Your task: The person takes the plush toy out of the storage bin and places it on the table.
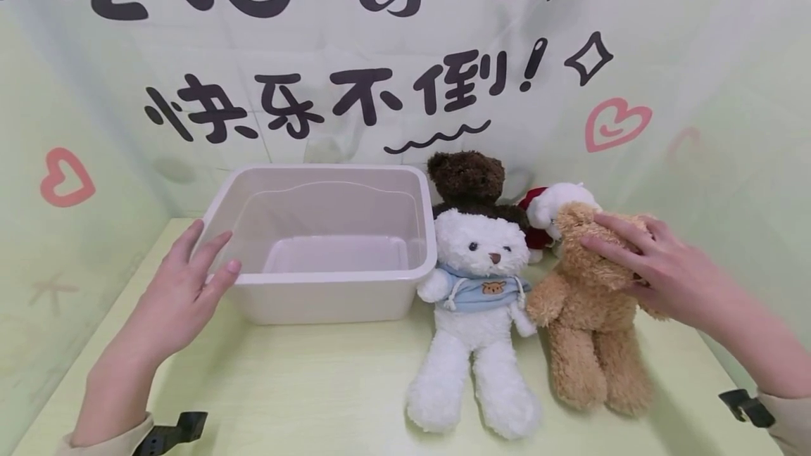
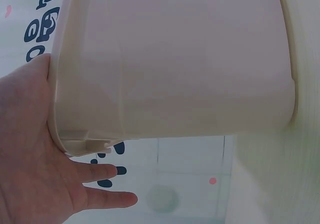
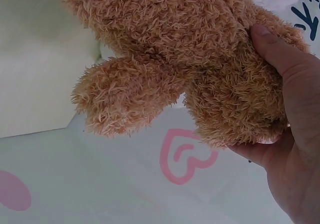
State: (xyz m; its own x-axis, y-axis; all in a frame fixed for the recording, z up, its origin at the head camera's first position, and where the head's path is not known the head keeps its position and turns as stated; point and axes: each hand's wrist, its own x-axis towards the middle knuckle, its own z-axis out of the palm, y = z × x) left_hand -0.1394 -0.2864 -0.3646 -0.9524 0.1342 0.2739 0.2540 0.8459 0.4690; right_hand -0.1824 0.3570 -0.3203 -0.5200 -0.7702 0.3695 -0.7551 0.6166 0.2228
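My left hand rests at the near left corner of a white plastic bin. In the left wrist view its fingers stretch straight out beside the bin's wall, while the thumb lies over the rim. My right hand grips a light brown teddy bear by the head. The thumb and fingers spread round the head in the right wrist view, hiding much of its face. Left of it leans a white teddy bear in a light blue hooded top, against the bin's right side.
A dark brown teddy bear sits behind the white one. Another white plush toy with red on it is partly hidden behind the light brown bear. The pale green table meets a printed cloth backdrop behind and at both sides.
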